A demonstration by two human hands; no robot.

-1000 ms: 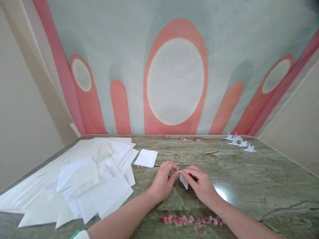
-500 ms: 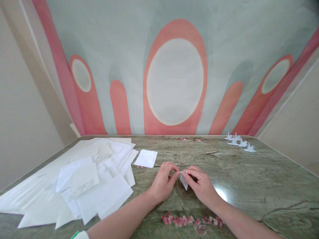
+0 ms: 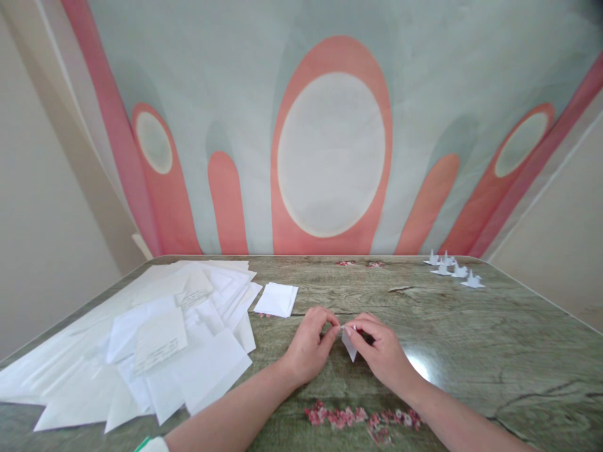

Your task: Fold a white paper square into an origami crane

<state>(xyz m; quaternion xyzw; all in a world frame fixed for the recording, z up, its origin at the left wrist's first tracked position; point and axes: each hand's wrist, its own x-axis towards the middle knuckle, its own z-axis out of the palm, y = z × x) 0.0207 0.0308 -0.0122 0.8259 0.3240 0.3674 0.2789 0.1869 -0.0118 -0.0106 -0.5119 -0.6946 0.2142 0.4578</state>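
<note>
A small piece of folded white paper (image 3: pixel 349 346) is held between my two hands over the middle of the table. The fingertips of my left hand (image 3: pixel 311 342) pinch its left tip. My right hand (image 3: pixel 379 348) grips it from the right between thumb and fingers. One pointed flap hangs down below the fingers, while the upper part is mostly hidden by my fingertips. At the far right of the table stand several small white folded paper cranes (image 3: pixel 472 280).
A small stack of white paper squares (image 3: pixel 276 299) lies beyond my left hand. Loose white sheets (image 3: pixel 211 367) spread over the left side of the wood-patterned table (image 3: pixel 509 358). Behind the table's far edge rises a backdrop (image 3: pixel 249 81) with pink arches.
My hands and the folded paper have shifted very slightly to the right. Both pinches stay closed on the paper.
</note>
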